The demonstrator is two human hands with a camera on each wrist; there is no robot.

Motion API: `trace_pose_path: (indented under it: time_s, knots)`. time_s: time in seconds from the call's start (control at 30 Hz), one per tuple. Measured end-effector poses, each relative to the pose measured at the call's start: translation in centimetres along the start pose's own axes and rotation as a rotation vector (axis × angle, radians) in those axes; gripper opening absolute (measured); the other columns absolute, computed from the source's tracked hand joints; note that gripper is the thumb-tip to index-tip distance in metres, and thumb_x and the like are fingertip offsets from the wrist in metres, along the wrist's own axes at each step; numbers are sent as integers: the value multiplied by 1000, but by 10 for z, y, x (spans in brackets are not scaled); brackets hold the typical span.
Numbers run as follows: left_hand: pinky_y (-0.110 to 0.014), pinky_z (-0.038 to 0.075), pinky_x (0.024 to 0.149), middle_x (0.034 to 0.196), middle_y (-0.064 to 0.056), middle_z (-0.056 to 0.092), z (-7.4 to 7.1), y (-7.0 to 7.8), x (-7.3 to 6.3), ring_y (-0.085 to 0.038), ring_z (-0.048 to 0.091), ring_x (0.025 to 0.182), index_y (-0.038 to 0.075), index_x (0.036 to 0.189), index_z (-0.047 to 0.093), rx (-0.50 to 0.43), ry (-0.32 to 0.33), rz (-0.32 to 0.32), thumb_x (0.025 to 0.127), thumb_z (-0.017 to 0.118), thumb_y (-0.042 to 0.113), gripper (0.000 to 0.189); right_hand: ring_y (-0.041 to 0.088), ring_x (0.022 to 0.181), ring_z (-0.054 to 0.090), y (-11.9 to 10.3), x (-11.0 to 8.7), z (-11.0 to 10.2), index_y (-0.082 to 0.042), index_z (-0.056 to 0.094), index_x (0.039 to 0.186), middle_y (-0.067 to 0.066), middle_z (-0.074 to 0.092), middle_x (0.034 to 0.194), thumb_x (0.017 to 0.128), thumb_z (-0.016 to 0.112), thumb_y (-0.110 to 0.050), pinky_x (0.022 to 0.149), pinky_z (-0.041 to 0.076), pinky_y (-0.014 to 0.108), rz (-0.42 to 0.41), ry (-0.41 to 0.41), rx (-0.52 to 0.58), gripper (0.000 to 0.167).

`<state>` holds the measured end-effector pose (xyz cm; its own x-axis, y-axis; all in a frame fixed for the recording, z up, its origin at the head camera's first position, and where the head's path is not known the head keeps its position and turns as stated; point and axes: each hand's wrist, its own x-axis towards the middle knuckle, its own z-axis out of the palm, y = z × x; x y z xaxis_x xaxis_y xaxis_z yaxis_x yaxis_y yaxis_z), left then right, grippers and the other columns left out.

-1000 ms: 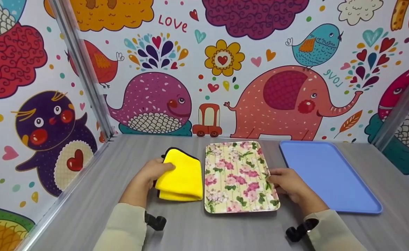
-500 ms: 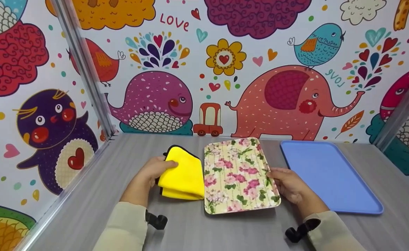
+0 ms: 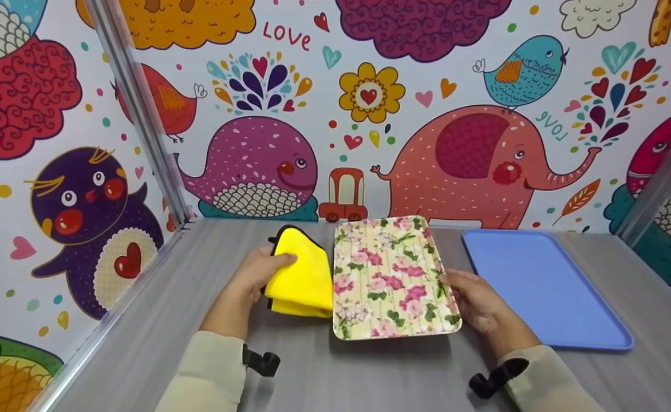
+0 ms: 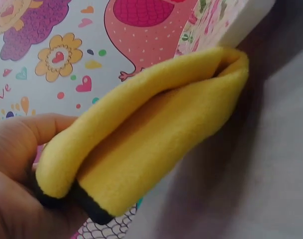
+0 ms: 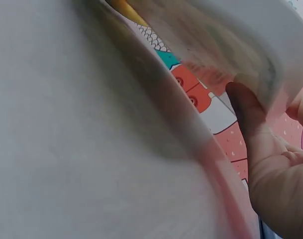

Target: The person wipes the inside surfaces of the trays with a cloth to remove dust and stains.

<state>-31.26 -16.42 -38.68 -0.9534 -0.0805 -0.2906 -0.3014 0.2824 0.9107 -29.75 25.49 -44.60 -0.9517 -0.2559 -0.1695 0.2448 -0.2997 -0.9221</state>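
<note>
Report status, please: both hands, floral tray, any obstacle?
Left hand grips yellow cloth. Right hand holds floral tray raised, by right edge. Blue tray at right, seemingly not blocking.

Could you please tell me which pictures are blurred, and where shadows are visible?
Head view: mostly sharp, soft shadow below the flowered tray; left wrist view: cloth slightly soft, dark shadow on the table; right wrist view: flowered tray smeared, table hazy.

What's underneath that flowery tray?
Below the near edge of the tray, the gray, shaded table shows. The right hand holds the tray up, but from the head view, the tray hides whatever lies farther beneath.
</note>
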Motion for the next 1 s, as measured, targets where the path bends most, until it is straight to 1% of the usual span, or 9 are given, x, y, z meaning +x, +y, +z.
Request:
trace_pose_path:
  time_s: [0.1, 0.2, 0.33, 0.43, 0.5, 0.67, 0.73, 0.87, 1.0]
  knots:
    - [-36, 60, 90, 120, -15, 69, 6, 8, -7, -25, 68, 97, 5, 146, 50, -23, 10, 54, 97, 71, 36, 62, 12, 78, 76, -2, -2, 4, -14, 72, 105, 2, 78, 87, 104, 55, -8, 70, 64, 29, -14, 9, 29, 18]
    - [-38, 62, 90, 118, -14, 71, 13, 15, -13, -25, 71, 94, 6, 144, 54, -51, 19, 107, 98, 72, 35, 58, 11, 75, 76, -3, -3, 7, -14, 72, 104, 2, 78, 85, 105, 52, -7, 67, 64, 28, -36, 0, 52, 21]
    - [-40, 63, 90, 117, -15, 72, 23, 21, -21, -26, 72, 94, 6, 142, 57, -88, 9, 171, 99, 71, 31, 52, 12, 75, 77, -4, -4, 11, -14, 71, 104, 3, 78, 85, 105, 50, -6, 66, 64, 28, -55, -7, 78, 23]
    - [-40, 63, 89, 117, -14, 72, 32, 24, -26, -25, 71, 93, 8, 141, 59, -83, 3, 222, 100, 70, 29, 47, 13, 76, 77, -5, -5, 15, -15, 72, 104, 4, 79, 86, 106, 49, -6, 67, 64, 29, -62, 1, 84, 24]
    - [-38, 63, 86, 114, -13, 72, 39, 26, -29, -24, 71, 90, 10, 137, 62, -43, 16, 253, 100, 70, 28, 43, 13, 76, 77, -5, -5, 17, -15, 72, 104, 4, 79, 86, 106, 49, -7, 68, 64, 28, -66, 9, 85, 25]
    - [-34, 60, 81, 106, -9, 72, 56, 27, -36, -22, 66, 85, 14, 123, 70, 99, 58, 343, 99, 71, 28, 29, 13, 76, 77, -5, -5, 20, -15, 72, 104, 4, 79, 86, 105, 49, -6, 68, 63, 27, -78, 41, 94, 25]
    - [-35, 58, 80, 103, -8, 73, 62, 27, -38, -23, 65, 84, 14, 118, 73, 162, 62, 395, 98, 73, 28, 24, 13, 76, 76, -5, -5, 22, -15, 72, 104, 3, 78, 85, 105, 49, -5, 67, 63, 27, -86, 59, 95, 25]
    - [-40, 55, 81, 99, -6, 75, 73, 25, -43, -24, 64, 85, 12, 111, 76, 289, 49, 472, 96, 75, 26, 20, 12, 74, 75, -4, -5, 25, -15, 73, 102, 3, 78, 84, 105, 48, -4, 66, 62, 26, -105, 84, 92, 28]
    - [-44, 56, 87, 96, -3, 74, 83, 22, -46, -24, 63, 87, 11, 105, 76, 409, 35, 490, 95, 75, 23, 16, 11, 73, 75, -2, -4, 28, -16, 73, 101, 2, 78, 83, 105, 47, -4, 65, 62, 25, -117, 94, 81, 29]
